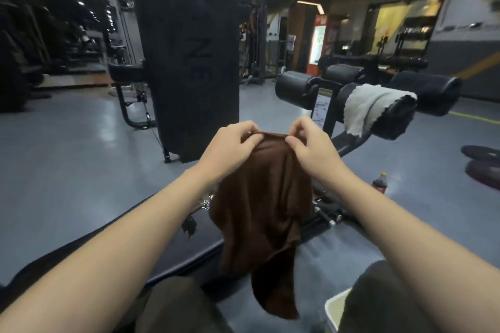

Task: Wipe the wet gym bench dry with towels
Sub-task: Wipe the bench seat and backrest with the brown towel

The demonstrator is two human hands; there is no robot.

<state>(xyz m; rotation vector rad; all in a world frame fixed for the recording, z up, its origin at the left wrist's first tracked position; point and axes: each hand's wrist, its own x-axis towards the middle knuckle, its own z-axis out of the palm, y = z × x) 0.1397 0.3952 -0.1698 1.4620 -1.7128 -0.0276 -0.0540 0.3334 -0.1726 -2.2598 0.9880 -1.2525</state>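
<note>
A brown towel [262, 211] hangs in the air in front of me, held up by its top edge. My left hand [232, 149] pinches that edge on the left and my right hand [311, 149] pinches it on the right, close together. Below the towel lies the black padded gym bench [167, 251], running from the lower left toward the centre; the towel's lower end drapes over its near part. A white towel [368, 105] lies draped over a black roller pad [397, 116] at the bench's far end.
A tall black pillar [189, 57] stands just beyond the bench on the left. More roller pads [297, 89] sit on the right. A drink bottle [380, 183] and weight plates [484, 159] lie on the grey floor at right. A pale bin corner [334, 308] sits beside my knee.
</note>
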